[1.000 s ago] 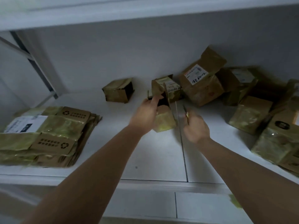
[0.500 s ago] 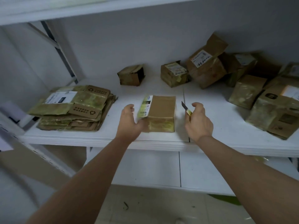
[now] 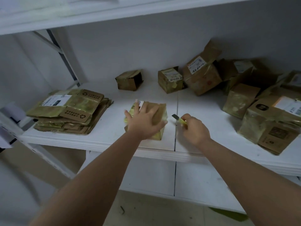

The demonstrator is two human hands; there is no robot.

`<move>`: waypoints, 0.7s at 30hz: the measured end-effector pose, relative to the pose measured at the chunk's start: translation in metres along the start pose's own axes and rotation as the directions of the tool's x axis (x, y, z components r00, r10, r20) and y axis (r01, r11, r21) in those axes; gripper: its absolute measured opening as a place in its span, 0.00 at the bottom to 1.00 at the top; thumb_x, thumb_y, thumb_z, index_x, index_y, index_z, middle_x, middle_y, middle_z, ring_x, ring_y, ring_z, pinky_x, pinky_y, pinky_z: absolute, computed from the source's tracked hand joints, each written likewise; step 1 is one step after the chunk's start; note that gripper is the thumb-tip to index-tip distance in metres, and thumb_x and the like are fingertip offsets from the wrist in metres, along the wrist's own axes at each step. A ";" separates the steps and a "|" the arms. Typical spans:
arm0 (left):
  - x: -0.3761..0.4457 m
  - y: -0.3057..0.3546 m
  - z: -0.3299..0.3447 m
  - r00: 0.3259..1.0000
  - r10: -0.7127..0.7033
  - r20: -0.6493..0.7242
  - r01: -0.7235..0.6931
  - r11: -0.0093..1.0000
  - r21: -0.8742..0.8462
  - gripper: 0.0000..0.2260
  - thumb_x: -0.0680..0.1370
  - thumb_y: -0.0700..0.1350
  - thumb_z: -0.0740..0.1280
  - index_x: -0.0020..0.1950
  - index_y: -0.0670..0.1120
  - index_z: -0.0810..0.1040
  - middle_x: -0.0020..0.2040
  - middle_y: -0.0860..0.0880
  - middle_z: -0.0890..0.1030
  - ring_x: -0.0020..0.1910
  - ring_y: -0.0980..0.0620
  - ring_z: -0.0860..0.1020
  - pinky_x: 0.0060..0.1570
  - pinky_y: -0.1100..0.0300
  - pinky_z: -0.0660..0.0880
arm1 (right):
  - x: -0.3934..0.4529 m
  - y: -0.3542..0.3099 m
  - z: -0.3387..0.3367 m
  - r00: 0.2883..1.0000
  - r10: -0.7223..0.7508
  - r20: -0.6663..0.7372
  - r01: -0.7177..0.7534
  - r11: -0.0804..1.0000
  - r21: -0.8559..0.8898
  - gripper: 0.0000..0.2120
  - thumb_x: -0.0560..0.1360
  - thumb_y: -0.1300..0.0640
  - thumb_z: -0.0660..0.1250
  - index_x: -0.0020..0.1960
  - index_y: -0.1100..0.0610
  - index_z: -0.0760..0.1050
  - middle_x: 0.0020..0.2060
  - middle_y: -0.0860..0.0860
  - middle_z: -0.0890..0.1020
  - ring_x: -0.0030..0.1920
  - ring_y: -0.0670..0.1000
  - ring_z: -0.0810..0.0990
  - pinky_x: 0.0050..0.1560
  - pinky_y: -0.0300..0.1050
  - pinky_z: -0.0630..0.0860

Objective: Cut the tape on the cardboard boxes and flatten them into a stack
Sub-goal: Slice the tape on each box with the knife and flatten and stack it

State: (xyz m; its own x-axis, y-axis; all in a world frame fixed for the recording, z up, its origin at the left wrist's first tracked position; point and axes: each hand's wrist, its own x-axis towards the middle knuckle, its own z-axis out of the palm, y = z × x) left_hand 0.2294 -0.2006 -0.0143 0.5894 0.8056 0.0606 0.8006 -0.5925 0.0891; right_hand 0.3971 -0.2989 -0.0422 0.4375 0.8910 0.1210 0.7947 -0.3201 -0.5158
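A small taped cardboard box (image 3: 158,110) stands on the white shelf (image 3: 114,141) near its front edge. My left hand (image 3: 145,121) lies spread on top of the box, fingers straight. Just right of the box, my right hand (image 3: 194,129) grips a yellow utility knife (image 3: 179,119), its blade pointing up and left toward the box without touching it. A stack of flattened boxes (image 3: 70,111) lies at the left of the shelf.
Two small boxes (image 3: 129,79) (image 3: 170,79) sit at the back of the shelf. Several larger taped boxes (image 3: 268,124) are piled at the right and back right. Another shelf board (image 3: 97,12) hangs overhead. A metal upright (image 3: 68,56) stands at the left.
The box has been drawn from the back of the shelf to the front edge and set down. My left hand shifted from its side onto its top. The knife hand stayed beside it.
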 end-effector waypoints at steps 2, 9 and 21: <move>0.006 0.006 0.007 0.988 -0.085 0.127 0.085 0.996 0.005 0.30 0.77 0.67 0.52 0.77 0.65 0.47 0.80 0.50 0.43 0.77 0.40 0.40 0.68 0.28 0.45 | 0.005 0.014 -0.005 1.000 -0.001 0.030 0.000 1.000 0.021 0.07 0.79 0.54 0.58 0.55 0.53 0.72 0.40 0.52 0.77 0.40 0.56 0.75 0.37 0.44 0.69; 0.008 0.001 0.004 0.966 -0.185 0.178 0.219 0.956 -0.196 0.28 0.77 0.63 0.55 0.75 0.69 0.48 0.79 0.56 0.46 0.77 0.43 0.48 0.72 0.39 0.54 | 0.039 0.027 0.002 0.993 0.041 0.108 -0.081 0.916 0.393 0.08 0.78 0.55 0.59 0.44 0.57 0.74 0.39 0.54 0.77 0.42 0.57 0.77 0.39 0.45 0.69; 0.007 0.016 0.007 0.954 -0.211 0.212 0.207 0.977 0.045 0.28 0.80 0.61 0.53 0.74 0.69 0.41 0.80 0.52 0.41 0.78 0.45 0.40 0.71 0.39 0.52 | 0.064 0.008 0.037 0.965 0.095 0.246 -0.220 0.804 0.553 0.11 0.75 0.60 0.55 0.44 0.61 0.76 0.45 0.63 0.81 0.47 0.61 0.80 0.47 0.49 0.76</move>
State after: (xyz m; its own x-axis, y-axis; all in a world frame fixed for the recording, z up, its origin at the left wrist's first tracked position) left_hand 0.2470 -0.2045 -0.0198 0.4159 0.8930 -0.1717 0.9091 -0.4129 0.0547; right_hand 0.4161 -0.2327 -0.0703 0.3944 0.9081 -0.1409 0.3094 -0.2756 -0.9101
